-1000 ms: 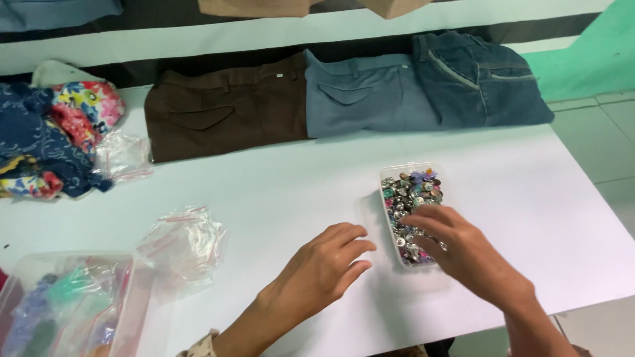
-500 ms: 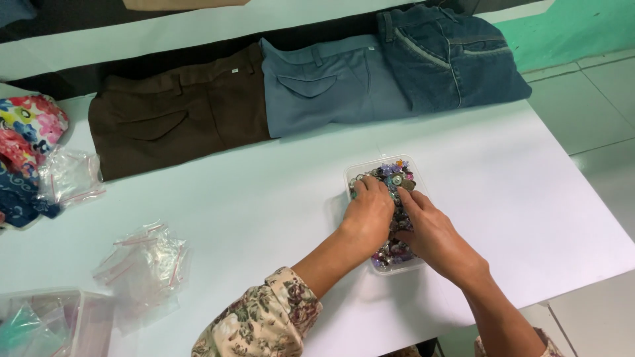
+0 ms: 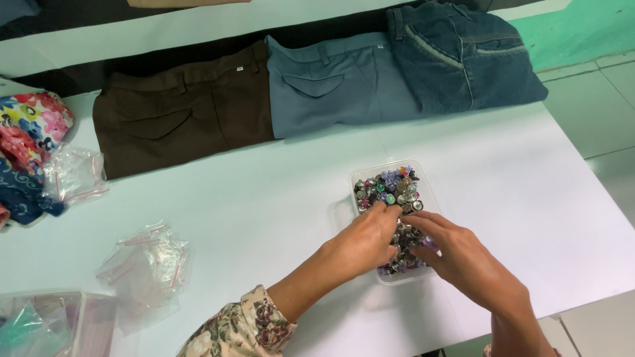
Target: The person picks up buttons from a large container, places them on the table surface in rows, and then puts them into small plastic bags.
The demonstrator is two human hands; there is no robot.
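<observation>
A clear plastic tray [image 3: 428, 186] full of mixed metal and coloured buttons [image 3: 390, 188] sits on the white table [image 3: 278, 211]. My left hand [image 3: 360, 243] lies over the tray's near left part, its fingertips down among the buttons. My right hand [image 3: 463, 258] reaches in from the right, fingers curled into the pile beside the left. Whether either hand pinches a button is hidden by the fingers.
Three folded trousers lie along the far edge: brown [image 3: 178, 122], grey-blue [image 3: 337, 86], dark denim [image 3: 463, 56]. Floral cloth [image 3: 30, 152] and a small clear bag [image 3: 73, 175] lie at left, crumpled zip bags [image 3: 149, 268] nearer, a clear box [image 3: 46, 324] at bottom left.
My left hand came off the table and moved right onto the button tray. Both hands now dig in the buttons. The view shifted right.
</observation>
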